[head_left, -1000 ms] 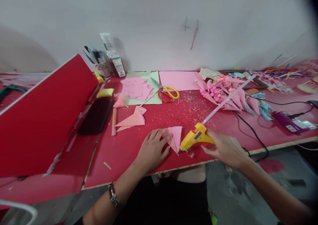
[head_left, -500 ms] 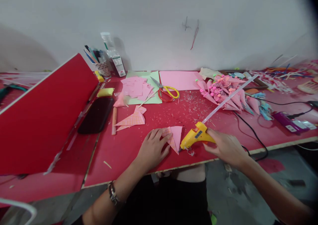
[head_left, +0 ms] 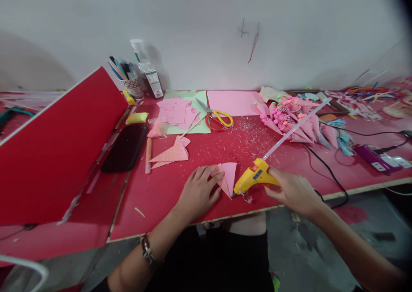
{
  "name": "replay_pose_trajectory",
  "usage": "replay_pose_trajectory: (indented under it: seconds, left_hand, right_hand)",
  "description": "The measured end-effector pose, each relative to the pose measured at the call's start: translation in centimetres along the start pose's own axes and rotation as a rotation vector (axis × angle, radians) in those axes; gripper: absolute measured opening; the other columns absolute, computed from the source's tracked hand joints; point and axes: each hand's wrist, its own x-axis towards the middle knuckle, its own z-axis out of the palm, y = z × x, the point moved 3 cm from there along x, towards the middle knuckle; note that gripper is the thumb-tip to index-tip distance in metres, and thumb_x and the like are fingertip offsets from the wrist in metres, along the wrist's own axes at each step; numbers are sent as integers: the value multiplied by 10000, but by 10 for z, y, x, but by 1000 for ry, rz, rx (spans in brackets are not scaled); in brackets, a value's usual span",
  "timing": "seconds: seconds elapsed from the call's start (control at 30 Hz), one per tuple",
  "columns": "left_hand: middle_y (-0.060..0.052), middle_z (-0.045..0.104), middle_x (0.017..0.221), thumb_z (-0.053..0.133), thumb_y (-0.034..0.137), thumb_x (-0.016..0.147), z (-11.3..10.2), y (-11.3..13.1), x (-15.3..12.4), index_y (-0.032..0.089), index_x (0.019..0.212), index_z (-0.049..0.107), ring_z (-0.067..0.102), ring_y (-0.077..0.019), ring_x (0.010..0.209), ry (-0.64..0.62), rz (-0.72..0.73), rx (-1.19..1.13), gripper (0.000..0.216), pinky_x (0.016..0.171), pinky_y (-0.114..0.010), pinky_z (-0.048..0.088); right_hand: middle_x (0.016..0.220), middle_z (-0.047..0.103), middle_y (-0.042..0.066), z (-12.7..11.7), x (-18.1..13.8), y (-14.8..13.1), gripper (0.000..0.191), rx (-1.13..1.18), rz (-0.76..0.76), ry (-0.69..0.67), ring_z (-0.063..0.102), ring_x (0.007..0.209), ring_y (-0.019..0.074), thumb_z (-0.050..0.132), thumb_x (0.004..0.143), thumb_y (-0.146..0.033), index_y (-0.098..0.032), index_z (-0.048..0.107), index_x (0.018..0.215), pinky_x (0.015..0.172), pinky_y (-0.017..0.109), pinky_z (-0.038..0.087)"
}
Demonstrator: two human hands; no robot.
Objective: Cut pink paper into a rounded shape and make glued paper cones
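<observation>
On the table near the front edge lies a folded pink paper triangle [head_left: 229,176], its left side in a checked print. My left hand [head_left: 200,191] holds it down from the left, fingers bent over that side and partly covering it. A yellow hot glue gun [head_left: 252,178] is gripped in my right hand [head_left: 294,193]. Its dark nozzle is at the triangle's lower point; I cannot tell whether it touches. A long clear glue stick [head_left: 296,128] sticks out of the gun's back. Further left lies another folded checked paper [head_left: 172,152].
Scissors [head_left: 215,114] and pink paper pieces [head_left: 175,111] rest on a green sheet [head_left: 196,128]. Decorated pink cones [head_left: 292,118] are heaped at right, near a black cable [head_left: 328,171]. A phone [head_left: 125,148] lies beside a raised red board [head_left: 61,150]. A bottle [head_left: 152,81] stands behind.
The view has shifted very slightly. Both hands, the folded paper and the glue gun keep nearly the same positions.
</observation>
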Motion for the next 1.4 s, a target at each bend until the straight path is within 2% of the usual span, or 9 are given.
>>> replay_pose_trajectory:
  seconds: [0.3,0.5,0.87,1.07,1.4]
  left_hand:
    - [-60,476,1226,456,274,816,0,0,0,230,1192,470,389,-226,1131,13,0,-12,379,975,-404,315]
    - [-58,497,1188,458,274,811,-1,1,1,232,1177,481,401,-233,1112,18,5,-1,369,968,-409,322]
    - [-68,503,1167,439,292,829,-1,1,1,214,1173,489,398,-232,1100,3,-9,-2,356,972,-397,317]
    - [-64,496,1181,443,293,829,-3,2,0,219,1178,482,394,-230,1100,7,-5,-13,359,963,-394,328]
    - [-58,499,1175,447,285,820,-2,2,1,233,1186,475,401,-234,1090,5,-9,-4,371,947,-395,345]
  right_hand:
    - [710,652,27,-1,4,2,261,-32,26,-11,630,616,188,499,767,-305,-171,501,991,472,244,382]
    - [789,667,27,-4,6,2,264,-32,63,-1,638,654,190,510,760,-296,-189,501,1000,479,241,380]
    - [826,669,39,-5,9,7,266,-43,76,63,634,657,200,488,769,-290,-188,525,1012,461,244,358]
    - [838,665,51,-4,12,9,287,-61,105,51,636,687,207,475,785,-296,-174,507,1043,483,251,364]
    - [747,662,54,-2,20,13,308,-103,144,99,611,605,201,465,781,-304,-171,516,1053,443,246,297]
